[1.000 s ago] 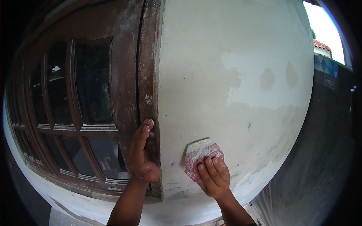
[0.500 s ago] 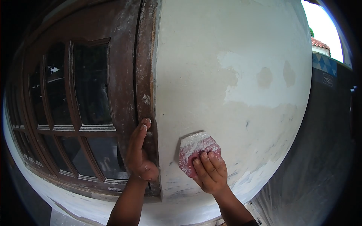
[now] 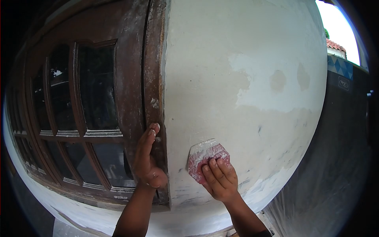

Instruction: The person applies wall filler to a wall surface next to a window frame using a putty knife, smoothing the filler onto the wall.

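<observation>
- Filling most of the view: a cream plastered wall point(image 3: 244, 47), with a paler patch of filler point(image 3: 268, 91) across its upper right and two small darker spots inside that patch.
- Left of it, a brown wooden window frame point(image 3: 132, 71), worn and flecked with white dust. Its outer edge meets the wall in a vertical line.
- Dark glass panes point(image 3: 96, 91) sit between thin bars; pale dust lies on the horizontal ledges.
- Far right, a sheet of clear plastic point(image 3: 335, 181) hangs over a dark surface, well apart from both hands. Above it are a band of blue patterned tile point(image 3: 340, 68) and a bit of red roof point(image 3: 335, 46) against bright sky.
- Left hand point(image 3: 148, 158): laid flat on the frame's outer upright, fingers straight, close together and pointing up, fingertips at the frame's edge just beside the wall. It grips nothing.
- Right hand point(image 3: 221, 179): low on the wall, just right of the frame, fingers together and pressing down on the red sanding pad point(image 3: 207, 152). The thumb is hidden.
- The pad lies flat against the wall, its top half dusted white; the fingertips cover its lower part.
- Scuffs and grey streaks mark the wall between the two hands and below them.
</observation>
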Motion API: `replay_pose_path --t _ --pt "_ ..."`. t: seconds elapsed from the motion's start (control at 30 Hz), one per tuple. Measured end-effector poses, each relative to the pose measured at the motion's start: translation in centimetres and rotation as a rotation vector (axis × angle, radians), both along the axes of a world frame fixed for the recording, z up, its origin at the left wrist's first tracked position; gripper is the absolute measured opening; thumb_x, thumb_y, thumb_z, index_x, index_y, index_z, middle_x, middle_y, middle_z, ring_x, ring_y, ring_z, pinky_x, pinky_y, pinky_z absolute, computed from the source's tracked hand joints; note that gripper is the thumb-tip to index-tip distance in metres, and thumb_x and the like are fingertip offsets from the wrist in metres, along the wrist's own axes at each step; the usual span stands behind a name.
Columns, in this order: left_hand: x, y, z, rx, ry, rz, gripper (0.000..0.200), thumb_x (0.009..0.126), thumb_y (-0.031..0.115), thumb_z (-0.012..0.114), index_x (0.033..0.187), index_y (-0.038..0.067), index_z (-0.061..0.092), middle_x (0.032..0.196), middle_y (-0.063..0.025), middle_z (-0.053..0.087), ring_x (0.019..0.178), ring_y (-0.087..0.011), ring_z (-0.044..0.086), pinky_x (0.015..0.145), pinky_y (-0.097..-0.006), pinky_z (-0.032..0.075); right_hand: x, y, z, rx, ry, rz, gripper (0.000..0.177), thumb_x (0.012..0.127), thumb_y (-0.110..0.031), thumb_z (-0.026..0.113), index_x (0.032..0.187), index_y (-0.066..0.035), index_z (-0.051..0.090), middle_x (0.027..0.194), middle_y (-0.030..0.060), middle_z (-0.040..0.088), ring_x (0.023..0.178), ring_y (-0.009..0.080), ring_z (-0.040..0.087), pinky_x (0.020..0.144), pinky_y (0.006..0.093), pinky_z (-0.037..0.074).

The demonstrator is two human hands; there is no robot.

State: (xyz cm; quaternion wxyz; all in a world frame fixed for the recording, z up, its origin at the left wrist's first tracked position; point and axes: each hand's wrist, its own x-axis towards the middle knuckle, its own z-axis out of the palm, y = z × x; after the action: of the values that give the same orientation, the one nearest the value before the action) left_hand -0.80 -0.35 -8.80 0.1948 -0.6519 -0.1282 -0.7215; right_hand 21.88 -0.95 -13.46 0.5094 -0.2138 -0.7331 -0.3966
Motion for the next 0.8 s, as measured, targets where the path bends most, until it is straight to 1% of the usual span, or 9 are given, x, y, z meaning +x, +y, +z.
replay_pose_path --t 0.13,0.3,0.37,0.47,0.53,0.6,0.77,0.8 --pt "0.0 0.1 0.1 0.017 0.011 -0.021 0.106 0.084 0.079 0.02 0.136 -0.012 0.037 0.135 -0.0278 0.048 0.128 -0.0338 0.047 0.111 -0.0435 0.032 0.2 0.0 -1.1 0.018 0.014 0.026 0.034 0.086 -0.027 0.065 0.117 -0.012 0.068 0.124 0.0067 0.063 0.122 0.0222 0.053 0.101 0.0401 0.042" --pt "-0.1 -0.2 0.0 -0.015 0.002 -0.002 0.107 0.084 0.079 0.02 0.136 -0.013 0.036 0.135 -0.028 0.047 0.129 -0.034 0.046 0.111 -0.0436 0.031 -2.0 -0.1 2.7 0.071 0.071 0.044 0.035 0.085 -0.026 0.066 0.117 -0.012 0.068 0.124 0.0063 0.063 0.122 0.0213 0.053 0.101 0.0392 0.042" --pt "0.0 -0.1 -0.1 -0.014 -0.008 -0.009 0.107 0.084 0.08 0.02 0.136 -0.013 0.036 0.135 -0.028 0.047 0.129 -0.0341 0.046 0.111 -0.0436 0.031 -2.4 -0.5 3.8 0.01 -0.009 0.029 0.036 0.084 -0.027 0.067 0.117 -0.013 0.068 0.123 0.0058 0.063 0.122 0.0208 0.053 0.1 0.0385 0.043" --pt "0.0 0.0 -0.2 -0.026 -0.022 -0.021 0.107 0.084 0.08 0.02 0.136 -0.012 0.037 0.135 -0.028 0.047 0.128 -0.0344 0.047 0.111 -0.0436 0.031 -2.0 -0.4 2.5 -0.011 -0.017 0.029 0.035 0.084 -0.026 0.067 0.117 -0.013 0.067 0.123 0.0049 0.063 0.121 0.0205 0.054 0.098 0.0382 0.045" --pt "0.0 0.2 -0.1 0.013 -0.004 -0.017 0.107 0.084 0.08 0.02 0.137 -0.012 0.037 0.135 -0.028 0.047 0.129 -0.0344 0.046 0.111 -0.0435 0.031 -1.4 -0.7 1.3 -0.032 -0.028 0.034 0.035 0.084 -0.025 0.067 0.117 -0.013 0.068 0.122 0.0048 0.064 0.121 0.0204 0.054 0.097 0.038 0.046" --pt "-0.1 0.2 0.0 0.015 -0.003 -0.023 0.107 0.084 0.08 0.02 0.137 -0.012 0.037 0.136 -0.0279 0.047 0.129 -0.0342 0.046 0.111 -0.0437 0.031 -1.2 -0.7 0.6 0.046 -0.025 0.009 0.034 0.083 -0.023 0.067 0.116 -0.013 0.068 0.122 0.0052 0.064 0.12 0.0205 0.055 0.097 0.0378 0.046" --pt "-0.1 0.0 0.1 0.02 0.009 -0.034 0.107 0.084 0.08 0.02 0.137 -0.011 0.037 0.136 -0.0276 0.047 0.129 -0.0339 0.046 0.111 -0.0437 0.03 -2.1 -0.4 3.8 0.067 0.006 0.045 0.034 0.082 -0.022 0.068 0.115 -0.013 0.068 0.122 0.0054 0.064 0.12 0.0205 0.055 0.096 0.0371 0.046" --pt "-0.3 0.0 0.1 0.012 -0.008 0.0 0.106 0.084 0.079 0.023 0.134 -0.013 0.041 0.132 -0.0286 0.05 0.125 -0.0363 0.05 0.107 -0.0445 0.036 -2.3 -0.5 4.4 0.06 0.006 0.047 0.034 0.082 -0.022 0.068 0.115 -0.013 0.069 0.122 0.0054 0.064 0.12 0.0205 0.055 0.096 0.0367 0.046"
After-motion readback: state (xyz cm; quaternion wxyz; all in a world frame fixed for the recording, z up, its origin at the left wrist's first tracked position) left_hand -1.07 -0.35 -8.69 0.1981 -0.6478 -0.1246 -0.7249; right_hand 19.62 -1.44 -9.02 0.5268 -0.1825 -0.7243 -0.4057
